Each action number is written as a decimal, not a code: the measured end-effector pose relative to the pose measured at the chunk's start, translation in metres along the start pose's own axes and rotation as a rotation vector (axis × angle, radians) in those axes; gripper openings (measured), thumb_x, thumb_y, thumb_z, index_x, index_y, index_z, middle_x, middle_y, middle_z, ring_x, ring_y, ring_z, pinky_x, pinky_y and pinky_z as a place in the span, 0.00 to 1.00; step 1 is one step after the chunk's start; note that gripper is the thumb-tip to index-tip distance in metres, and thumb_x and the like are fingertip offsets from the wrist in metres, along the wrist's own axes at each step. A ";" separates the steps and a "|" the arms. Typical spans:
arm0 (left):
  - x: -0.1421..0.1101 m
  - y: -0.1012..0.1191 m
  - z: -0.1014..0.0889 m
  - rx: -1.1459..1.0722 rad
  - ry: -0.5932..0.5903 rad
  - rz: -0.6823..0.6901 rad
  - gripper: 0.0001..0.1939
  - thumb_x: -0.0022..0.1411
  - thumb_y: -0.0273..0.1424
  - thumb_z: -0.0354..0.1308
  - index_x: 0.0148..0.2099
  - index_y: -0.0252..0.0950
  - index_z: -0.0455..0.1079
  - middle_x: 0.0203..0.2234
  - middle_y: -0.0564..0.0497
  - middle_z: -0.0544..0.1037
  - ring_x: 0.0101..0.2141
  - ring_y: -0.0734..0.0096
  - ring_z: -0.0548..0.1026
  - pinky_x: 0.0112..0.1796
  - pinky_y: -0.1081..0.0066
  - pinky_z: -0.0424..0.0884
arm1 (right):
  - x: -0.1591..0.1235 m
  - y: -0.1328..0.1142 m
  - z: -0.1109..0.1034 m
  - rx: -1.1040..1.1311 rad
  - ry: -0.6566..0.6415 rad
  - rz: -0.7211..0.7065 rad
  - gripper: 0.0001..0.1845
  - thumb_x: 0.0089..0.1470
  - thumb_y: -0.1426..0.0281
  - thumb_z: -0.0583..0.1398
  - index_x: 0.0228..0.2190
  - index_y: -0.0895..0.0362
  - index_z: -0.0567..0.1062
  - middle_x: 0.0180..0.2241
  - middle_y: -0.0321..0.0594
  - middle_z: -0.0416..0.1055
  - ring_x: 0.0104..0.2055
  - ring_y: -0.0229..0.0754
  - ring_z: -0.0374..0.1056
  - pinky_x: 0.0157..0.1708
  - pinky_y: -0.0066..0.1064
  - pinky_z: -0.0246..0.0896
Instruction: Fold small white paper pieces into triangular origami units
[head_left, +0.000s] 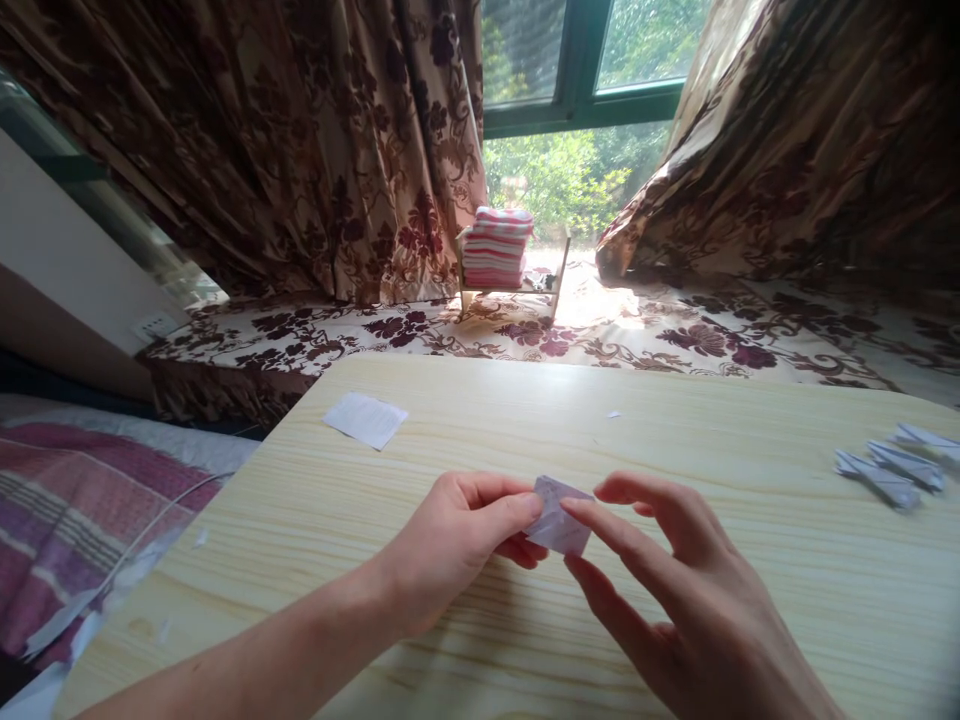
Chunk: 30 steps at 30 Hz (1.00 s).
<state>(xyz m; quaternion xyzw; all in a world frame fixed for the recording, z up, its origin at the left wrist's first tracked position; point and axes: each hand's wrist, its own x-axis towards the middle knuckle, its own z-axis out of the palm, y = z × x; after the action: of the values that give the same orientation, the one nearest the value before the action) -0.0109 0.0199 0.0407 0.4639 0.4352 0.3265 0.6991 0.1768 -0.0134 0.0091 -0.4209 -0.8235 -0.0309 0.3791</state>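
Note:
A small folded piece of grey-white paper (559, 515) is held just above the pale wooden table (675, 440). My left hand (457, 545) pinches its left edge between thumb and fingers. My right hand (675, 590) pinches its right side with thumb and forefinger, the other fingers spread. A flat white paper slip (365, 418) lies at the table's far left. Several folded paper pieces (892, 468) lie at the table's right edge.
A bed with a pink striped blanket (67, 510) lies left of the table. Behind the table is a floral-covered ledge (600, 335) with a stack of striped cloth (495, 248), floral curtains (300, 150) and a window (577, 80). Tiny paper scraps (613, 414) dot the table.

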 end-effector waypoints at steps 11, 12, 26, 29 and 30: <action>0.001 -0.001 -0.001 -0.002 0.010 -0.002 0.10 0.54 0.34 0.60 0.30 0.34 0.79 0.25 0.48 0.77 0.27 0.72 0.71 0.31 0.74 0.68 | 0.000 -0.001 -0.001 -0.005 0.001 0.006 0.16 0.54 0.77 0.58 0.45 0.52 0.69 0.45 0.47 0.64 0.42 0.46 0.67 0.35 0.36 0.69; 0.001 -0.001 -0.001 0.000 0.012 -0.002 0.10 0.54 0.34 0.60 0.30 0.33 0.80 0.25 0.48 0.77 0.27 0.72 0.71 0.31 0.74 0.68 | 0.000 -0.001 -0.001 0.002 0.002 0.014 0.16 0.54 0.77 0.58 0.44 0.52 0.69 0.44 0.47 0.64 0.42 0.45 0.68 0.35 0.35 0.69; -0.002 0.001 -0.002 -0.024 -0.010 -0.056 0.10 0.57 0.32 0.59 0.33 0.30 0.78 0.27 0.48 0.76 0.29 0.74 0.71 0.33 0.74 0.68 | -0.001 0.000 0.000 0.015 -0.042 -0.035 0.18 0.54 0.79 0.59 0.47 0.56 0.69 0.46 0.49 0.62 0.41 0.42 0.67 0.32 0.34 0.70; -0.001 0.000 -0.001 -0.037 -0.003 -0.068 0.10 0.57 0.32 0.59 0.34 0.30 0.78 0.26 0.48 0.76 0.29 0.74 0.71 0.34 0.73 0.69 | 0.000 0.001 0.000 0.015 -0.051 -0.022 0.17 0.54 0.79 0.58 0.46 0.56 0.69 0.46 0.48 0.62 0.40 0.42 0.67 0.31 0.33 0.71; -0.001 -0.001 -0.001 -0.039 0.000 -0.070 0.10 0.56 0.32 0.60 0.34 0.30 0.78 0.25 0.48 0.75 0.28 0.74 0.71 0.34 0.73 0.69 | 0.000 0.001 0.000 0.014 -0.052 -0.018 0.17 0.54 0.79 0.58 0.46 0.55 0.69 0.46 0.48 0.62 0.39 0.41 0.67 0.31 0.33 0.71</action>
<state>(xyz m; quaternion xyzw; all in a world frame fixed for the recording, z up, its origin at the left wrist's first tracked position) -0.0124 0.0190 0.0402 0.4348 0.4449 0.3103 0.7188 0.1777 -0.0127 0.0087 -0.4115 -0.8370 -0.0175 0.3603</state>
